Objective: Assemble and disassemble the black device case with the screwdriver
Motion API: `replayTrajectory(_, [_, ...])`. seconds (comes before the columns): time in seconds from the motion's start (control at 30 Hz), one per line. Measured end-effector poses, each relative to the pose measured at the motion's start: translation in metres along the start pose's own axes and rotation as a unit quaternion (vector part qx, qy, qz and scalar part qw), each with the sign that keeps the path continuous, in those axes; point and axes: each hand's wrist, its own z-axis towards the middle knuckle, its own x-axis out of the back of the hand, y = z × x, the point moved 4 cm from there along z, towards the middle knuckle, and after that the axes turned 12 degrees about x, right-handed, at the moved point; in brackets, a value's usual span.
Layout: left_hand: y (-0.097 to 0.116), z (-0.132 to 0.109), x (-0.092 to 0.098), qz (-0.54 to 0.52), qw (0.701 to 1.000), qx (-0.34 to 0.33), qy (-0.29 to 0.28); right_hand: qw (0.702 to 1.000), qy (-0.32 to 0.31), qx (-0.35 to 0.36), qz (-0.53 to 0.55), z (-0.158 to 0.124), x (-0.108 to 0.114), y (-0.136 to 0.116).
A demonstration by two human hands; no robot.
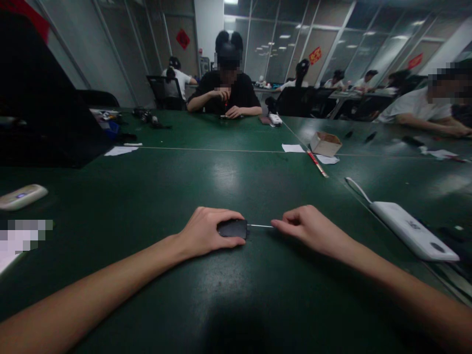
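Spanning a dark block (233, 229), left grip (205, 231) faces right grip (309, 230) pinching thin rod (260, 226).

Seemingly no legible text.

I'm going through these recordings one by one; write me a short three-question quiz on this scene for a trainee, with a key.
1. Multiple choice: what does the left hand grip?
A) a cardboard box
B) a dark block
C) a sheet of paper

2. True or false: a thin rod shows between the dark block and the right hand.

3. Fill in: in the picture, the white power bank lies to the ____ of the right hand.

Key: 1. B; 2. true; 3. right
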Motion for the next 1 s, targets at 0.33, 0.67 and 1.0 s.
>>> replayTrajectory(0.33, [0.004, -0.002, -0.005, -0.02, 0.999, -0.026, 0.001, 0.886, 0.113, 0.277, -0.355, 0.004, 0.015, -0.056])
replayTrajectory(0.67, [0.002, -0.002, -0.005, -0.036, 0.999, -0.034, 0.019, 0.997, 0.029, 0.066, 0.021, 0.003, -0.001, -0.001])
replayTrajectory(1.0, [0.003, -0.005, -0.006, -0.039, 0.997, -0.043, 0.041, 0.955, 0.128, 0.218, -0.156, 0.009, -0.02, -0.028])
